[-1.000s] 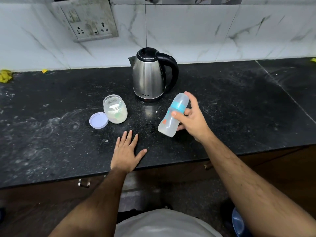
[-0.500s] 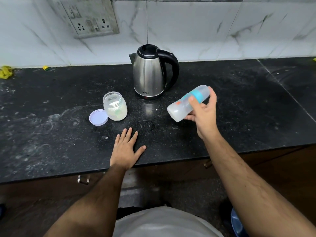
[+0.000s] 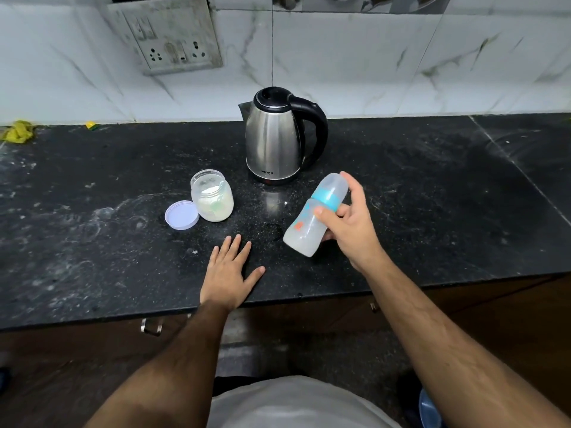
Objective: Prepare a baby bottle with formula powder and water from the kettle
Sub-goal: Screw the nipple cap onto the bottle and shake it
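Observation:
My right hand (image 3: 349, 227) grips a capped baby bottle (image 3: 312, 217) with a blue collar, held tilted above the counter, cap end up and away from me; cloudy white liquid fills its lower part. My left hand (image 3: 230, 270) lies flat on the black counter (image 3: 92, 242), fingers spread. An open jar of formula powder (image 3: 213, 196) stands left of the bottle, and its pale lid (image 3: 181, 215) lies beside it. The steel kettle (image 3: 273, 143) with a black handle stands behind, lid closed.
A wall socket plate (image 3: 173, 35) sits on the marble backsplash. Yellow scraps (image 3: 18, 131) lie at the far left of the counter. Drawer handles (image 3: 151, 327) show below the counter edge. A blue object (image 3: 429, 409) is on the floor at the right.
The bottle swung from steeply tilted to nearly level and back to steeply tilted in my right hand. My left hand stayed flat on the counter.

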### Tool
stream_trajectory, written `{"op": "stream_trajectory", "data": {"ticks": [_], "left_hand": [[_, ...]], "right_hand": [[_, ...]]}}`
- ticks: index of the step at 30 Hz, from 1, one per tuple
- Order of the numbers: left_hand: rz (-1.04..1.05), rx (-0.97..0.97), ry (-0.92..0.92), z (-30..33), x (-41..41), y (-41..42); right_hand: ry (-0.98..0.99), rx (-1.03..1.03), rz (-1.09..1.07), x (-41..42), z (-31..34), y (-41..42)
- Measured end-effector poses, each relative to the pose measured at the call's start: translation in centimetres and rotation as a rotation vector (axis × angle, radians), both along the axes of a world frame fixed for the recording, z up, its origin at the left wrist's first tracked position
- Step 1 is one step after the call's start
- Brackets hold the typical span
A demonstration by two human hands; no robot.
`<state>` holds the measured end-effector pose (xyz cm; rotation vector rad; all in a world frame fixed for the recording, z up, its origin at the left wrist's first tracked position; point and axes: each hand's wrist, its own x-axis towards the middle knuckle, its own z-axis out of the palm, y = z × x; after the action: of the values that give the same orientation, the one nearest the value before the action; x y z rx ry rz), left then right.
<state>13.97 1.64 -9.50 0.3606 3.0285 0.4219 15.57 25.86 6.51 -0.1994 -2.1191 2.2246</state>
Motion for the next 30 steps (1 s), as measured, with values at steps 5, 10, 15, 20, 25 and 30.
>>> {"op": "stream_trajectory", "data": {"ticks": [5,10,15,20,25,30], "left_hand": [[-0.001,0.011,-0.002,0.0,0.0,0.0],[0.006,0.014,0.0,0.0,0.1,0.1],[0.008,0.003,-0.007,-0.1,0.1,0.0],[0.007,0.003,-0.002,-0.1,0.0,0.1],[0.01,-0.001,-0.007,0.1,0.1,0.1],[0.006,0.008,-0.001,0.1,0.0,0.1]], "right_hand": [[0.031,0.002,-0.023,-0.4,0.4,0.1],[0.001,-0.004,0.017,0.2,-0.2,-0.2],[0.01,0.015,0.036,0.5,-0.1,-0.3],[0.043,-0.027,-0.069,0.0,0.0,0.5],[0.016,0.002,0.035,0.7,-0.1,-0.6],[0.034,-0.025,-0.064,0.0,0.0,0.1]]}}
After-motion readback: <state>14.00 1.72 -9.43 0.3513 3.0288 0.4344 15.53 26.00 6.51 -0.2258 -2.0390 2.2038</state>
